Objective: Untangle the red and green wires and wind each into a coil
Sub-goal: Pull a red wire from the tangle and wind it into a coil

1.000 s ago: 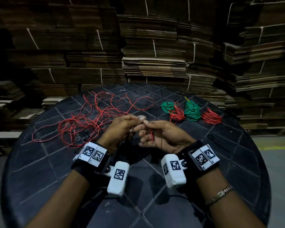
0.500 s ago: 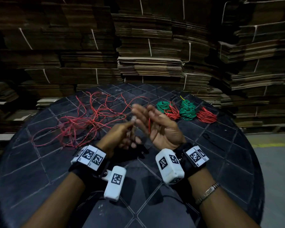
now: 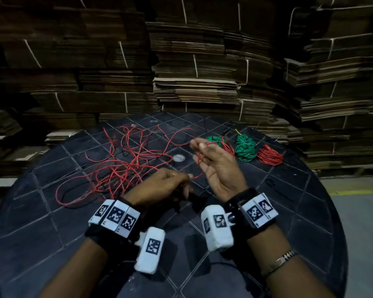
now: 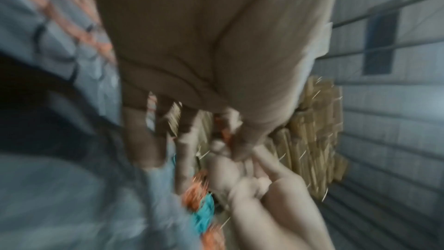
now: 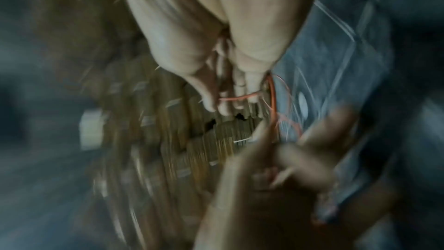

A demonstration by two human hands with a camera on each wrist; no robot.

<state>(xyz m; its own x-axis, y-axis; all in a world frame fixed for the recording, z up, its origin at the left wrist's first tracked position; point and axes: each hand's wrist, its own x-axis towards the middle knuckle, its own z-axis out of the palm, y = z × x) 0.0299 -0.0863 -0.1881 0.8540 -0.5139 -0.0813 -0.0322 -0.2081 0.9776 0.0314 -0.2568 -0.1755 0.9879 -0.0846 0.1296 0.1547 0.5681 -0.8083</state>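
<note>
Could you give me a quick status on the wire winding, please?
Left hand pinches the red wire; right hand has it looped over its fingers. Loose tangle left. Nothing blocking.

A loose tangle of thin red wire (image 3: 125, 166) sprawls across the round black grid-lined table (image 3: 299, 211) from nine to twelve o'clock; four small wound red and green coils (image 3: 244, 148) crowd one to two o'clock. Bare tabletop lies open from three round to eight o'clock. Strapped stacks of flattened brown cardboard (image 3: 202, 82) wall off the far side.
</note>
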